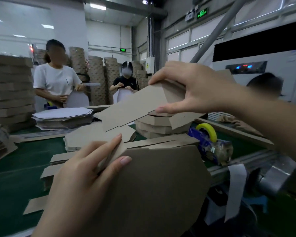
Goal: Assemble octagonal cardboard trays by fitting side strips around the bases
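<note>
The octagonal base (152, 185) is a flat panel of plain brown cardboard with straight cut edges. It is held close to the camera, tilted, with its upper-left edge pinched by the left hand (85, 170). The side strip (135, 106) is a long brown band with slits cut in from its lower edge. It is raised above the base, slopes up to the right, and folds at a crease inside the grip of the right hand (191, 93). Loose strips (58, 170) lie flat on the green table (15, 159). Assembled trays (154, 124) are stacked behind them.
</note>
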`<action>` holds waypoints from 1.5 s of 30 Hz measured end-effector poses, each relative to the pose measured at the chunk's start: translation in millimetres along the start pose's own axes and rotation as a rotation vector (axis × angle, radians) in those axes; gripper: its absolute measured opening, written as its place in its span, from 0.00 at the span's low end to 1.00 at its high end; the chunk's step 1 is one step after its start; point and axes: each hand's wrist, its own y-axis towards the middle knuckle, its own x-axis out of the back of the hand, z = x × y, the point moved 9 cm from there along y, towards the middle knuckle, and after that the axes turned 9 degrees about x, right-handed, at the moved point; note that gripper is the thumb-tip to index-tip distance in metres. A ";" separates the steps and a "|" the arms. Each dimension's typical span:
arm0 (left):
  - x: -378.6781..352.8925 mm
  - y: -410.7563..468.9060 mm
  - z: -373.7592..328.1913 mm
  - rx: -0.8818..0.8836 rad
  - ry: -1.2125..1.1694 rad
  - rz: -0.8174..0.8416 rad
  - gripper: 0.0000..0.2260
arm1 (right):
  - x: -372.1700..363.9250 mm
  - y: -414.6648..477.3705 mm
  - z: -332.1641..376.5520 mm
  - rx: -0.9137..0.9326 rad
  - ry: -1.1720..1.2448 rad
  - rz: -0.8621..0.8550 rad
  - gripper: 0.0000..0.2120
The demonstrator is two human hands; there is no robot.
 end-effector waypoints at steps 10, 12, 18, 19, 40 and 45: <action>-17.8 -9.3 -18.4 -0.014 -0.087 0.065 0.21 | 24.7 -83.8 -8.8 -0.141 0.138 -0.013 0.27; -19.6 -11.9 -18.9 -0.018 -0.093 0.074 0.23 | 15.1 -96.0 -10.3 -0.170 0.164 -0.024 0.25; -28.0 -18.0 -8.7 -0.008 -0.156 0.107 0.22 | -29.7 -126.0 -24.5 -0.293 0.319 -0.029 0.26; -29.9 -18.7 -5.6 0.001 -0.164 0.112 0.22 | -37.8 -129.8 -25.5 -0.301 0.343 -0.034 0.25; -72.9 -28.7 42.6 0.078 -0.089 0.176 0.24 | -152.9 -161.9 -36.4 -0.275 0.768 -0.142 0.21; -75.1 -28.5 50.5 0.089 -0.095 0.181 0.25 | -159.5 -165.7 -40.6 -0.269 0.807 -0.155 0.24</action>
